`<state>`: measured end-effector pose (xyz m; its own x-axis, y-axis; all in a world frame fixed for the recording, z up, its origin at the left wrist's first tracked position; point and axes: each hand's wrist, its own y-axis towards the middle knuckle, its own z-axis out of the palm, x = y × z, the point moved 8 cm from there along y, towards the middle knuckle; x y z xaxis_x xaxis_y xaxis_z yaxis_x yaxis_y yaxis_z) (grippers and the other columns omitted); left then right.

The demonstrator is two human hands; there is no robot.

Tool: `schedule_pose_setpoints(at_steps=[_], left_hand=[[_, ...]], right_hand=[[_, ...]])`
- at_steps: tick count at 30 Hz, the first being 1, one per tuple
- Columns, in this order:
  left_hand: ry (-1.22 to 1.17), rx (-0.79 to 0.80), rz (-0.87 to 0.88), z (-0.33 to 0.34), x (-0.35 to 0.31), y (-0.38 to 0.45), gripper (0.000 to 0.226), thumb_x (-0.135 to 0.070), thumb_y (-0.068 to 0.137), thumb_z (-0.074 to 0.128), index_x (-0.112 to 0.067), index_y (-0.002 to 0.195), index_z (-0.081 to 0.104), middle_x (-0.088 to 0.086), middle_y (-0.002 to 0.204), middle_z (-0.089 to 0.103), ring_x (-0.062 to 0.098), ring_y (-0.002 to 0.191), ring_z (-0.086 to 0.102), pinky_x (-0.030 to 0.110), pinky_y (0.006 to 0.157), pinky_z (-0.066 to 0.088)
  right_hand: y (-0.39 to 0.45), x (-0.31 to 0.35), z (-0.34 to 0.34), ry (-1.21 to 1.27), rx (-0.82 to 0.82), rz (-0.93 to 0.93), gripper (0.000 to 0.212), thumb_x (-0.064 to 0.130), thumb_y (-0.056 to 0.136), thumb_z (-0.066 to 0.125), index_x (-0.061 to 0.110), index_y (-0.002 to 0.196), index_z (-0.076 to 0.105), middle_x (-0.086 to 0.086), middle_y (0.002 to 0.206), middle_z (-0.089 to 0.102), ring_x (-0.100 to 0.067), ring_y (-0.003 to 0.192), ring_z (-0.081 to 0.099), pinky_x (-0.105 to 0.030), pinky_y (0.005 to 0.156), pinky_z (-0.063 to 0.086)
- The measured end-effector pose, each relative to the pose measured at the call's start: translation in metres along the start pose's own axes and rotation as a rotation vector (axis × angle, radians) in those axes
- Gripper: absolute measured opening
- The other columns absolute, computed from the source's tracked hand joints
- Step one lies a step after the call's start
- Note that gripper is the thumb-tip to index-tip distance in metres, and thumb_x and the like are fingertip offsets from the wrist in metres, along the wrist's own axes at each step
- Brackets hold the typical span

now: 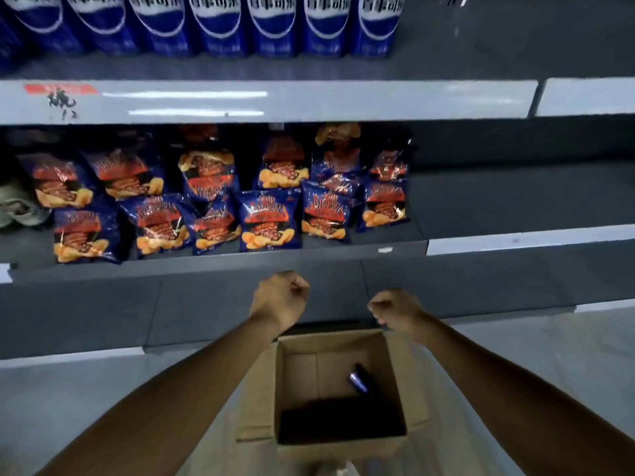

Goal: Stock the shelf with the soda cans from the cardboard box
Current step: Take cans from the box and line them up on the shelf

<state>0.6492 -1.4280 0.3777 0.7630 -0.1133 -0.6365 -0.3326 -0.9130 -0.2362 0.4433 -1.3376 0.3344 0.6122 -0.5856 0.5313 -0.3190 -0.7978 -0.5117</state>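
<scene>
Two bare hands hover over an open cardboard box on the floor. The left hand and right hand are each curled into a loose fist, holding nothing, near each other but apart. Below and between them, one dark blue soda can lies tilted inside the box, against its right wall. Beyond the hands, a shelf carries a row of blue soda cans; the shelf under it holds blue chip bags.
</scene>
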Motion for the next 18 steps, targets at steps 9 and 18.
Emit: schedule_pose_setpoints(at_steps=[9, 18], left_hand=[[0.046, 0.239, -0.122, 0.122, 0.104, 0.009, 0.007, -0.023, 0.089, 0.059, -0.025, 0.089, 0.066, 0.000, 0.106, 0.070, 0.019, 0.103, 0.063, 0.031, 0.091, 0.051], [0.224, 0.395, -0.083, 0.281, 0.214, 0.037, 0.035, -0.035, 0.095, 0.049, -0.018, 0.125, 0.054, 0.004, 0.125, 0.061, 0.023, 0.122, 0.053, 0.035, 0.108, 0.035]], right_hand=[[0.045, -0.107, 0.101, -0.103, 0.044, 0.139, 0.020, 0.018, 0.092, 0.047, 0.012, 0.077, 0.058, -0.007, 0.077, 0.053, -0.022, 0.079, 0.052, -0.030, 0.070, 0.038], [0.127, -0.239, 0.217, -0.155, 0.096, 0.272, 0.049, 0.029, 0.094, 0.055, 0.007, 0.135, 0.041, -0.019, 0.122, 0.055, -0.029, 0.099, 0.055, -0.028, 0.073, 0.041]])
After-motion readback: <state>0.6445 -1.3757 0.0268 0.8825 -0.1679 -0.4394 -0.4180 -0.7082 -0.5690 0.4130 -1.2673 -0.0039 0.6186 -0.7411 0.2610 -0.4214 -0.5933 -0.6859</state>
